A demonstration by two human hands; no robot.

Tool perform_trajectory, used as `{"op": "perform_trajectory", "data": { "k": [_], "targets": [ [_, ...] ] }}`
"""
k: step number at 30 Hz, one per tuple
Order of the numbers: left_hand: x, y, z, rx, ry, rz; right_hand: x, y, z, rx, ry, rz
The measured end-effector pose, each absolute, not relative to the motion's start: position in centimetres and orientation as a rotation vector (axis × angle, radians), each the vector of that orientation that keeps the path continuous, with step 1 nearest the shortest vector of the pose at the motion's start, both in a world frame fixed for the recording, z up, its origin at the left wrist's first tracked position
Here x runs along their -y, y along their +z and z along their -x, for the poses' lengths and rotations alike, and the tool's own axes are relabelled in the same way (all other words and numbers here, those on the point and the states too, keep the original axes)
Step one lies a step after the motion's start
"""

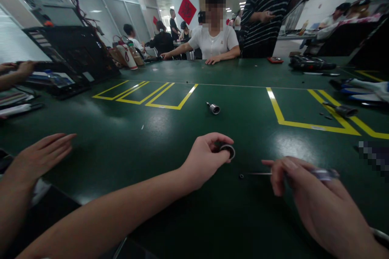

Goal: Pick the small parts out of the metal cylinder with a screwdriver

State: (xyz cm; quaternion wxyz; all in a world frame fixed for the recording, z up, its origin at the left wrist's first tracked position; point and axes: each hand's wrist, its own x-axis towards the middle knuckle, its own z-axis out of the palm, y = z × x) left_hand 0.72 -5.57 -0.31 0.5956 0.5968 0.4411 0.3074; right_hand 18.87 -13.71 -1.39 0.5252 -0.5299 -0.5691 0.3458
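My left hand (205,158) is closed, thumb and fingers gripping a round metal socket (231,151) whose open rim points right; the rest of it is inside my hand. To the right, my right hand (306,194), a little blurred, is closed around a screwdriver (258,174) with a clear handle. Its thin shaft points left, low over the table. A small dark ring-like piece (241,176) is at the shaft's tip; whether the two touch, I cannot tell. Beyond my left hand, another metal socket with a narrow shank (214,108) lies on its side.
A co-worker's hand (45,153) rests at the left of the green table (121,141). Yellow tape outlines (164,106) mark its surface. At right lie another socket tool (345,110), blue-and-white gloves (367,89) and a dark tool (311,63). A person in white (214,42) sits opposite.
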Motion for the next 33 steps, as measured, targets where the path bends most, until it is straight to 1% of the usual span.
{"op": "perform_trajectory", "data": {
  "k": [2,5,10,14,17,22,25,29,33],
  "targets": [
    [5.5,0.2,-0.7,-1.044,0.73,-1.326,13.0,-1.5,-18.8,1.129,0.992,1.301],
    [5.5,0.4,-0.8,-1.018,0.77,-1.233,12.4,-1.3,-18.5,0.998,1.051,1.303],
    [5.5,0.3,-0.8,-0.991,0.769,-1.211,12.6,-1.5,-18.5,1.067,1.016,1.335],
    [5.6,0.4,-0.9,-1.012,0.77,-1.229,12.8,-1.9,-18.8,1.256,0.973,1.389],
    [5.7,0.5,-1.0,-1.033,0.759,-1.228,13.2,-1.5,-18.6,1.56,0.793,1.382],
    [5.7,0.3,-1.1,-1.036,0.789,-1.186,14.4,-0.3,-17.8,2.026,0.354,1.078],
    [5.6,0.2,-1.0,-1.0,0.814,-1.18,15.0,-0.2,-17.9,2.069,0.214,0.972],
    [5.7,-0.1,-0.9,-0.949,0.821,-1.216,15.2,-0.3,-18.2,1.972,0.078,0.955],
    [5.8,-0.5,-1.0,-0.906,0.786,-1.28,15.0,-0.2,-17.9,1.977,0.052,0.985]
  ]
}}
